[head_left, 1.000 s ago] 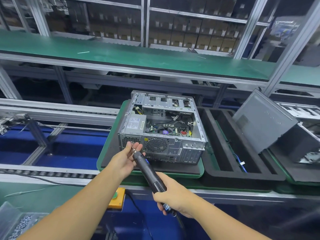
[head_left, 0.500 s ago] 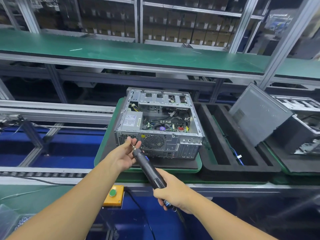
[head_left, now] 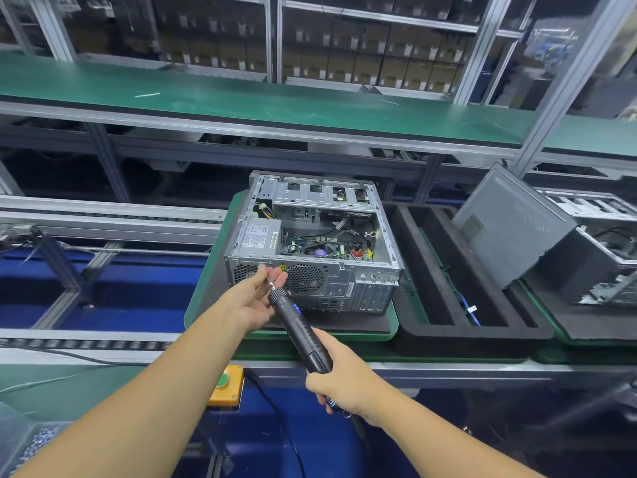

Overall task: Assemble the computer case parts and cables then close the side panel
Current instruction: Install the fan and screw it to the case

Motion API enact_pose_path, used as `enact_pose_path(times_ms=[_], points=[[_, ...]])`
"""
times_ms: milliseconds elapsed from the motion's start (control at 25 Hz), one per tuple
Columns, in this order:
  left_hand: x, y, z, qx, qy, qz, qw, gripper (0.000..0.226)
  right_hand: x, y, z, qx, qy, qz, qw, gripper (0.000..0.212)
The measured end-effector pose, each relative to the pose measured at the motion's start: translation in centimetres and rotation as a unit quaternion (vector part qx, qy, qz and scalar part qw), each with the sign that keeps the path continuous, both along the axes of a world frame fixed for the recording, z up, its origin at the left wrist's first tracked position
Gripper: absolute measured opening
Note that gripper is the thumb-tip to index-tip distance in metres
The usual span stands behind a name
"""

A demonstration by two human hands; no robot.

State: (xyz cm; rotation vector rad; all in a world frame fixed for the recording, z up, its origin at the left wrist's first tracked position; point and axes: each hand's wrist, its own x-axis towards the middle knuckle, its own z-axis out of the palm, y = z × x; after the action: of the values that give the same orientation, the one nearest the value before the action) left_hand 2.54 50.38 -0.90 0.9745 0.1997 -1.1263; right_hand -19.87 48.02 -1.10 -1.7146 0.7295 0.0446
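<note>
An open grey computer case (head_left: 312, 236) lies on a green pallet (head_left: 206, 281), its inside with the power supply, board and cables facing up and its rear panel toward me. My right hand (head_left: 339, 382) grips the black electric screwdriver (head_left: 298, 327), which points up and left. My left hand (head_left: 256, 298) is at the screwdriver's bit, thumb and fingers around the tip just in front of the case's rear fan grille; what the fingers pinch is too small to tell. A grey side panel (head_left: 510, 224) leans at the right.
A black foam tray (head_left: 444, 288) with a blue cable sits right of the case. Another open case (head_left: 599, 243) is at far right. A yellow box with a green button (head_left: 225, 384) sits at the near edge. A bin of screws (head_left: 31, 443) lies lower left.
Both hands and the screwdriver have kept their pose; the view shifted slightly so the case sits a little higher and farther right relative to them.
</note>
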Motion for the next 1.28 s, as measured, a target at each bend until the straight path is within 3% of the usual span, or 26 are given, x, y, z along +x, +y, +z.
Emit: enact_pose_path(times_ms=[280, 480, 600, 720, 760, 800, 840, 920, 1000, 1040, 1080, 1120, 1240, 1280], points=[[-0.9, -0.6, 0.5, 0.01, -0.074, -0.024, 0.997, 0.015, 0.0, -0.2, -0.1, 0.026, -0.031, -0.03, 0.999, 0.064], [-0.5, -0.9, 0.3, 0.057, -0.145, -0.095, 0.983, 0.016, -0.3, -0.4, -1.2, 0.068, -0.036, -0.053, 0.996, 0.061], [0.1, -1.2, 1.0, 0.116, -0.235, -0.158, 0.952, 0.014, 0.0, -0.7, -1.7, 0.126, -0.07, -0.078, 0.986, 0.053], [1.1, -0.9, 1.8, 0.17, -0.352, -0.234, 0.89, 0.02, 0.4, -0.2, -1.9, 0.148, -0.086, -0.101, 0.98, 0.058], [1.8, -0.8, 2.1, 0.2, -0.435, -0.246, 0.843, 0.022, 0.4, 0.0, -2.1, 0.145, -0.088, -0.108, 0.98, 0.059], [2.8, -0.6, 2.5, 0.247, -0.55, -0.239, 0.761, 0.023, 0.5, 0.2, -2.3, 0.14, -0.089, -0.113, 0.98, 0.057], [4.0, -0.5, 2.9, 0.287, -0.675, -0.211, 0.646, 0.023, 0.6, 0.4, -2.5, 0.135, -0.09, -0.117, 0.98, 0.053], [5.7, -0.8, 3.8, 0.255, -0.846, -0.2, 0.423, 0.028, 0.8, 0.7, -2.7, 0.13, -0.097, -0.125, 0.979, 0.047], [7.0, -2.0, 4.4, 0.207, -0.885, -0.321, 0.265, 0.058, 1.0, 0.9, -2.8, 0.135, -0.103, -0.131, 0.977, 0.048], [7.3, -2.9, 4.5, 0.203, -0.879, -0.37, 0.221, 0.065, 1.2, 1.0, -2.8, 0.138, -0.106, -0.133, 0.976, 0.048], [7.3, -3.6, 4.2, 0.204, -0.869, -0.399, 0.21, 0.064, 1.3, 1.0, -2.7, 0.141, -0.108, -0.135, 0.975, 0.047], [7.3, -4.1, 3.8, 0.204, -0.861, -0.405, 0.23, 0.06, 1.3, 0.9, -2.7, 0.143, -0.109, -0.136, 0.974, 0.045], [7.4, -4.7, 2.3, 0.185, -0.835, -0.358, 0.374, 0.047, 1.5, 0.7, -2.6, 0.14, -0.105, -0.137, 0.975, 0.033], [7.5, -4.7, 2.0, 0.18, -0.83, -0.347, 0.397, 0.045, 1.5, 0.7, -2.7, 0.138, -0.102, -0.139, 0.975, 0.031]])
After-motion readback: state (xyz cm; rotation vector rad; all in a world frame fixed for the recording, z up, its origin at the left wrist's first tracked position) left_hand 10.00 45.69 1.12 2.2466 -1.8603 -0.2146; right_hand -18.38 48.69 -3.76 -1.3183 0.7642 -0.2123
